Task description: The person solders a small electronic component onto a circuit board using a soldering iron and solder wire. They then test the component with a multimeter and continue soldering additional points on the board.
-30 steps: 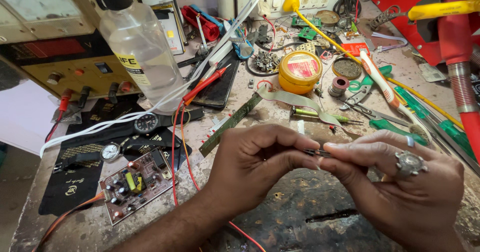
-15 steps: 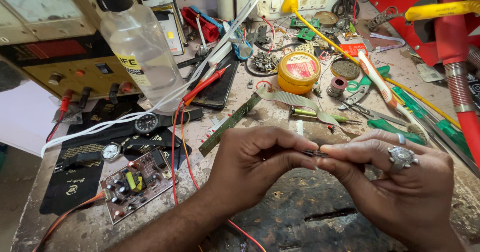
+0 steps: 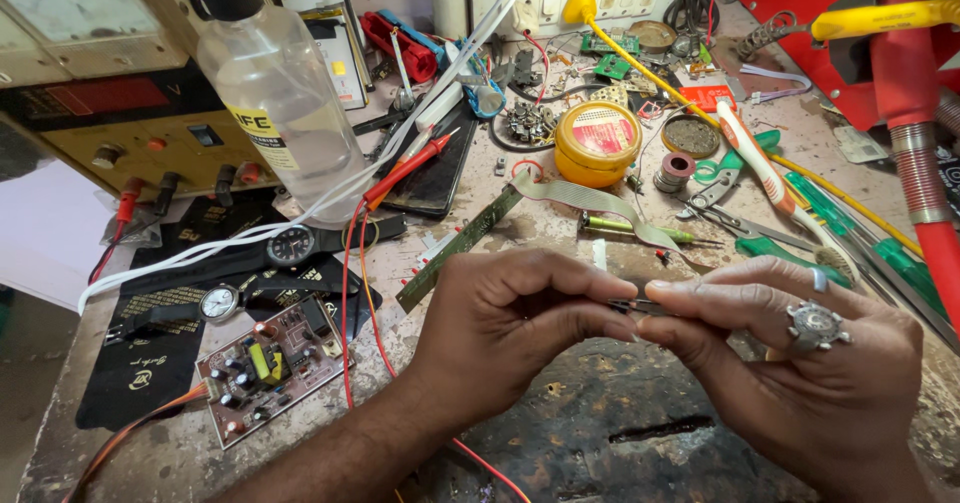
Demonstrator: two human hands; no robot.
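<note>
Head: two hands [image 3: 520,328] [image 3: 790,373] pinch one small part [image 3: 635,307].

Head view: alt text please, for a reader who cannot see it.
Left hand and right hand pinch a small dark part between their fingertips over a cluttered repair bench. Around lie a circuit board, wristwatches, a clear bottle and a yellow tin.

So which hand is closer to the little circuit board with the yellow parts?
The left hand. It sits just right of the small circuit board, while the right hand lies farther right, beyond the left hand.
</note>
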